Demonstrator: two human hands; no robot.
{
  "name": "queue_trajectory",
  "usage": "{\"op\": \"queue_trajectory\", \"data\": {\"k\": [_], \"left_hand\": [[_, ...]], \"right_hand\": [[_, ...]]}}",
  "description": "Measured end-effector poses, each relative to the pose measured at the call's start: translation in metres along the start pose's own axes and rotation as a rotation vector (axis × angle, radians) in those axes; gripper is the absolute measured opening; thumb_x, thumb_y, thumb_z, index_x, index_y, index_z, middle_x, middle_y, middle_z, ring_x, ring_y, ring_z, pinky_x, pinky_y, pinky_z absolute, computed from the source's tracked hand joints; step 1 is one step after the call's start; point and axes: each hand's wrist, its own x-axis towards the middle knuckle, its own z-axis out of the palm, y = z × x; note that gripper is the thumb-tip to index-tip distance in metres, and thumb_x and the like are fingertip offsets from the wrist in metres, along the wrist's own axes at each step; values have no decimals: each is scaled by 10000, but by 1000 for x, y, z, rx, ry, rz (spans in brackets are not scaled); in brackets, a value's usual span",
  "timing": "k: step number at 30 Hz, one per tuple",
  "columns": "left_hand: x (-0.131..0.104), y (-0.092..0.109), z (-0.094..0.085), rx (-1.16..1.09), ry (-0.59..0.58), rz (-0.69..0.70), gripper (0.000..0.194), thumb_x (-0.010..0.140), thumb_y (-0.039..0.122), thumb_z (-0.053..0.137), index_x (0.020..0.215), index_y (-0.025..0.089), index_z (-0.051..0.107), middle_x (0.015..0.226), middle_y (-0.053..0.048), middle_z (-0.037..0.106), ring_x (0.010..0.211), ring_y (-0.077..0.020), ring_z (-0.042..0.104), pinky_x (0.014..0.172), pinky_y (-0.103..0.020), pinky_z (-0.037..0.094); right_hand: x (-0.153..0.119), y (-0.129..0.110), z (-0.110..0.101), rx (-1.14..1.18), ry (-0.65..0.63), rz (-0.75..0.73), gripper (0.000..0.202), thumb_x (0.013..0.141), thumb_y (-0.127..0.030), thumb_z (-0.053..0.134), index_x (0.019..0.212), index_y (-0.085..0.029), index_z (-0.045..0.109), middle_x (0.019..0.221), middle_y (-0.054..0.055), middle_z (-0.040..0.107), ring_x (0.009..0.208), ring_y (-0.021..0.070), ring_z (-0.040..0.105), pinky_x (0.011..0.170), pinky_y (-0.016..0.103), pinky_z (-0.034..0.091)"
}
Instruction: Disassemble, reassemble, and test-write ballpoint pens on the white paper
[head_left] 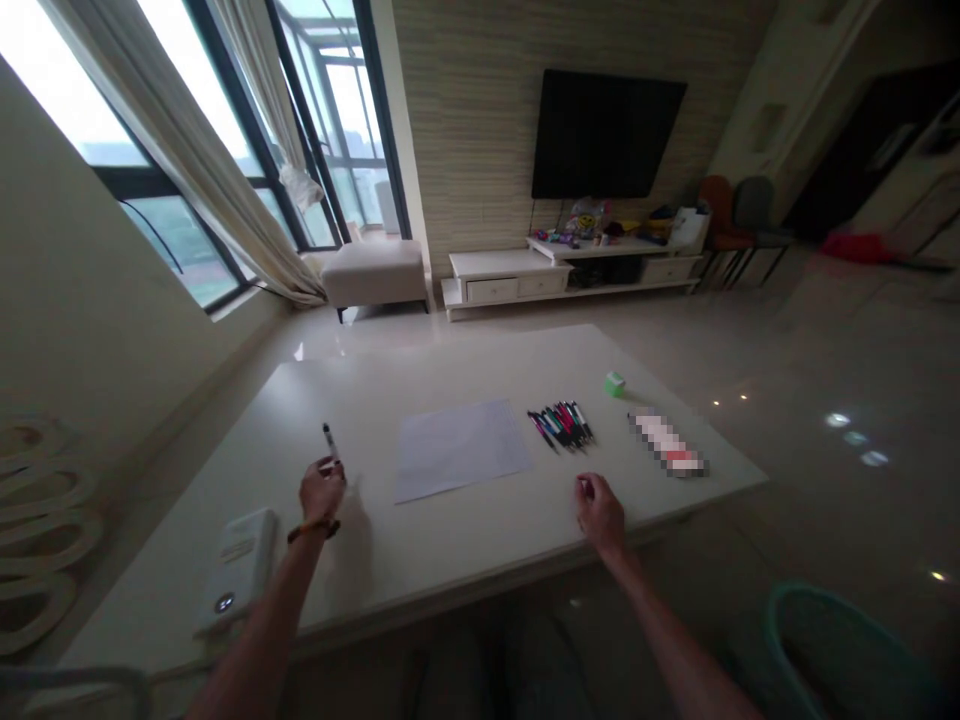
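Note:
My left hand (pixel 322 488), with a bracelet at the wrist, grips a pen (pixel 329 440) upright over the left part of the white table (pixel 360 395). The pen has a dark upper end and a pale barrel; its lower part is hidden by my fingers. White paper (pixel 461 450) lies flat between my two hands. To its right is a pile of several pens (pixel 562 427) in mixed colours, side by side. Just in front of that pile my right hand (pixel 600 508) rests on the table with fingers curled in and nothing visible in them.
A small green box (pixel 615 384) and a blurred-out pale and red item (pixel 667 442) sit at the right. A white device (pixel 238 565) with a round dial lies at the left edge. Beyond the table are a stool (pixel 375 272) and a TV cabinet (pixel 506 275). A green rim (pixel 780 620) shows lower right.

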Motion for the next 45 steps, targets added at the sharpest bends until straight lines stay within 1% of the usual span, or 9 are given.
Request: {"op": "queue_trajectory", "data": {"k": [3,7,11,14,17,24,29,37,45], "left_hand": [[-53,40,34,-383,-188,-32,355,790,387,492,1022,119,507,821,-66,634,672,-142,626,622,-281,502],[-133,86,74,-886,-433,-258,426,639,410,680,945,134,573,850,-75,651,748,-170,638,623,-247,485],[-174,100,88,-930,-550,-253,365,619,379,710,880,136,629,828,-71,671,806,-176,628,669,-240,471],[-177,94,86,-904,-605,-253,386,626,387,704,918,144,642,871,-76,677,823,-175,625,694,-249,473],[-167,87,79,-826,-530,-201,425,651,402,677,999,165,625,948,-80,670,845,-173,620,707,-260,477],[-150,84,75,-183,-451,391,206,816,301,476,932,236,634,919,-42,657,834,-169,596,770,-306,444],[-150,79,86,11,-331,584,232,841,124,376,979,189,551,914,-57,609,877,-158,551,782,-300,420],[-155,84,92,297,-154,604,202,885,261,392,976,211,564,895,-55,565,886,-184,495,793,-323,352],[-157,86,85,441,-151,602,218,876,177,356,901,219,569,861,-63,568,864,-209,477,746,-335,302]], "right_hand": [[-23,-37,16,245,-190,68,500,824,-577,347,612,-176,556,517,18,529,491,136,478,515,248,363],[-55,-85,50,634,-643,338,637,789,-684,256,511,-170,510,356,-34,373,325,86,339,381,221,263],[-63,-101,69,892,-641,538,491,693,-655,458,525,-196,421,347,-90,293,287,52,229,336,202,165],[-58,-96,69,969,-603,579,401,680,-571,495,546,-202,414,342,-108,261,284,46,186,328,199,131],[-52,-88,65,909,-503,546,349,691,-504,473,537,-192,437,350,-94,302,293,46,215,329,193,146],[-47,-88,72,811,-481,409,377,709,-512,460,541,-176,482,398,-59,405,329,59,327,347,187,252],[-42,-92,86,692,-400,364,495,726,-633,422,486,-201,428,358,-57,374,305,77,320,343,211,251],[-35,-101,102,506,-258,278,545,777,-631,365,425,-219,423,352,-25,411,335,114,391,401,238,309],[-35,-103,103,587,-383,261,485,781,-560,370,437,-219,389,338,-29,393,335,106,382,380,228,288]]}}
